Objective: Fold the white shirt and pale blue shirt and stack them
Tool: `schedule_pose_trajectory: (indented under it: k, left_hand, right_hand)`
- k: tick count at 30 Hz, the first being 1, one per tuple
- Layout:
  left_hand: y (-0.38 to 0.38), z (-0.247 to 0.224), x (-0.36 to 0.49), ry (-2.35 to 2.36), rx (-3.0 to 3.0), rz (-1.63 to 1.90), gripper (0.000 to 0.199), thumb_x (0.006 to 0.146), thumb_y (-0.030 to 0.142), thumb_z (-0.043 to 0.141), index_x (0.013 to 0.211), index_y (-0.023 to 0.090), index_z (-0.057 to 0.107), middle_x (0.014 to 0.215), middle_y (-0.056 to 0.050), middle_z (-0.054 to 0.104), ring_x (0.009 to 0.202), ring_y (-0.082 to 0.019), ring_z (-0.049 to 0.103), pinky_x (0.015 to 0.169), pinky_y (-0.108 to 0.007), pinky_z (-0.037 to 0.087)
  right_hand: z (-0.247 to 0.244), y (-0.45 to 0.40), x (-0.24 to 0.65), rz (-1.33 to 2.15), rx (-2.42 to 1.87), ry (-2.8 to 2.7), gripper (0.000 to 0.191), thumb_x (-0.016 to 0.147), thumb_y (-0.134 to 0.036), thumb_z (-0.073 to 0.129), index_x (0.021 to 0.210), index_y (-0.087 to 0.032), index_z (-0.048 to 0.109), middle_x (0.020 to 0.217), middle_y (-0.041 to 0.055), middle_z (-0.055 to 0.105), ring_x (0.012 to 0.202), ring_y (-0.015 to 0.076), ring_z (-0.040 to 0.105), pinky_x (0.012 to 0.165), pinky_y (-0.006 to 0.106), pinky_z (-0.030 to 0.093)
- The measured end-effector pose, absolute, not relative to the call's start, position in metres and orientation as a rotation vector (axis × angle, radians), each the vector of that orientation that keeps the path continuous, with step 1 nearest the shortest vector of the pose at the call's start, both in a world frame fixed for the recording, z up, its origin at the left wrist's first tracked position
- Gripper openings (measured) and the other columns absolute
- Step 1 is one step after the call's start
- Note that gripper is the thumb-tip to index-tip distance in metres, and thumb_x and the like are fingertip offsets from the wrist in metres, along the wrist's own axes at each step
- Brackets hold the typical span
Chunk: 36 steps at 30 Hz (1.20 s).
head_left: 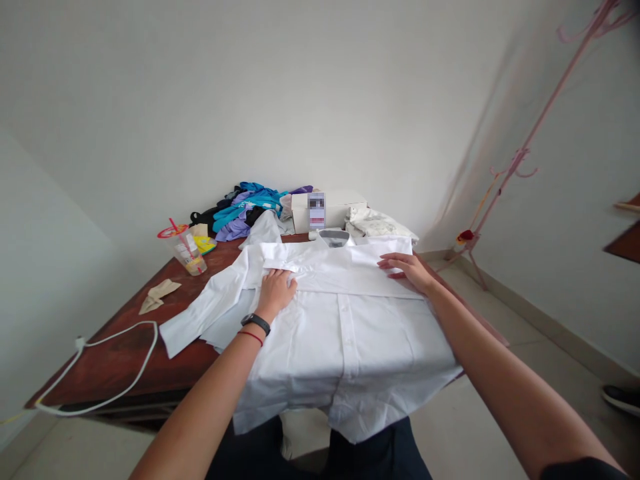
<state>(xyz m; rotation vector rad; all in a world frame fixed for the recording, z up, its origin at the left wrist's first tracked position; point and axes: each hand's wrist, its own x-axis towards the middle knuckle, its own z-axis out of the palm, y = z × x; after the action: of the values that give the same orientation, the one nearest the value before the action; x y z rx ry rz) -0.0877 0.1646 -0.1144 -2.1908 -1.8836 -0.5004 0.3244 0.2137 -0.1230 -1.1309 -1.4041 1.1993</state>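
A white button-up shirt (320,340) lies spread over the table, its lower edge hanging over the front side. One sleeve lies across the chest below the collar; the other stretches out to the left. My left hand (277,292), with a black watch on the wrist, presses on the cloth at the left of the chest, its fingertips partly hidden at a fold. My right hand (406,270) rests on the sleeve at the right, fingers spread and holding nothing.
On the red-brown table (120,360) are a plastic cup (186,250), a beige cloth (160,295) and a white cable (150,353). Behind the shirt are piled clothes (250,208) and a white box (343,200). A pink stand (520,157) is at the right.
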Motion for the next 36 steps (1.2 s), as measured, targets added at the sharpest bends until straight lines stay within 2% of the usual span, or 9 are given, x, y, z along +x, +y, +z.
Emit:
schedule_pose_trajectory:
  k: [4,7,10,14,19,25,29,34,36]
  left_hand:
    - [0.164,-0.114,-0.088,-1.887,-2.187,-0.516,0.03,0.095,0.029,0.052,0.119,0.021,0.069,0.123,-0.01,0.07,0.12,-0.03,0.056,0.096,-0.043,0.043]
    - [0.164,-0.115,-0.089,-1.878,-2.188,-0.538,0.029,0.095,0.029,0.053,0.119,0.022,0.068,0.124,-0.009,0.069,0.12,-0.03,0.055,0.097,-0.043,0.042]
    - [0.165,-0.118,-0.09,-1.875,-2.186,-0.555,0.029,0.094,0.029,0.053,0.119,0.022,0.068,0.125,-0.01,0.068,0.12,-0.03,0.054,0.098,-0.043,0.042]
    - [0.166,-0.122,-0.092,-1.879,-2.187,-0.58,0.029,0.094,0.029,0.053,0.118,0.021,0.068,0.123,-0.011,0.067,0.118,-0.031,0.055,0.097,-0.044,0.042]
    - [0.167,-0.122,-0.093,-1.869,-2.193,-0.647,0.029,0.093,0.029,0.055,0.116,0.021,0.07,0.123,-0.011,0.068,0.119,-0.032,0.055,0.097,-0.045,0.043]
    - [0.166,-0.115,-0.095,-1.83,-2.216,-0.715,0.028,0.093,0.019,0.049,0.102,0.021,0.075,0.106,-0.007,0.075,0.107,-0.023,0.062,0.094,-0.033,0.046]
    - [0.161,-0.108,-0.092,-1.802,-2.19,-0.712,0.031,0.096,0.02,0.045,0.101,0.017,0.075,0.101,-0.01,0.075,0.106,-0.025,0.062,0.094,-0.035,0.046]
    - [0.153,-0.099,-0.086,-1.696,-2.271,-0.61,0.026,0.096,0.02,0.048,0.089,0.02,0.074,0.089,-0.009,0.074,0.1,-0.026,0.062,0.089,-0.038,0.048]
    - [0.151,-0.096,-0.088,-1.664,-2.294,-0.576,0.024,0.095,0.019,0.049,0.092,0.02,0.073,0.094,-0.009,0.073,0.101,-0.026,0.062,0.09,-0.038,0.048]
  right_hand:
    - [-0.124,0.214,0.326,1.116,-1.025,-1.315,0.038,0.085,-0.047,0.064,0.112,-0.02,0.071,0.127,0.0132,0.07,0.12,0.0319,0.065,0.071,0.035,0.063]
    - [-0.132,0.22,0.325,0.851,-1.247,-1.362,0.039,0.085,-0.05,0.064,0.109,-0.02,0.072,0.123,0.0117,0.072,0.115,0.032,0.067,0.067,0.035,0.063]
    - [-0.14,0.226,0.325,0.495,-1.472,-1.58,0.036,0.087,-0.046,0.06,0.106,-0.019,0.075,0.113,0.0113,0.076,0.102,0.0291,0.072,0.081,0.039,0.061]
    - [-0.142,0.225,0.324,0.105,-1.533,-1.973,0.029,0.091,-0.035,0.053,0.1,-0.021,0.076,0.128,0.0098,0.07,0.114,0.0272,0.067,0.105,0.039,0.049]
    - [-0.142,0.218,0.323,-0.008,-1.591,-2.081,0.033,0.092,-0.037,0.05,0.108,-0.023,0.075,0.139,0.008,0.064,0.118,0.0268,0.066,0.103,0.037,0.049]
    - [-0.146,0.22,0.327,0.269,-1.587,-1.723,0.036,0.089,-0.043,0.053,0.103,-0.02,0.077,0.098,0.008,0.079,0.088,0.0244,0.074,0.083,0.033,0.056]
    - [-0.146,0.219,0.33,0.496,-1.478,-1.46,0.033,0.087,-0.044,0.054,0.094,-0.018,0.074,0.093,0.0091,0.078,0.081,0.0225,0.074,0.064,0.027,0.056]
    - [-0.142,0.216,0.331,0.372,-1.509,-1.513,0.03,0.085,-0.04,0.053,0.089,-0.019,0.073,0.078,0.006,0.076,0.074,0.0211,0.071,0.071,0.029,0.054]
    - [-0.139,0.215,0.33,0.292,-1.531,-1.563,0.029,0.085,-0.037,0.052,0.088,-0.019,0.074,0.077,0.006,0.076,0.074,0.0217,0.07,0.073,0.029,0.051]
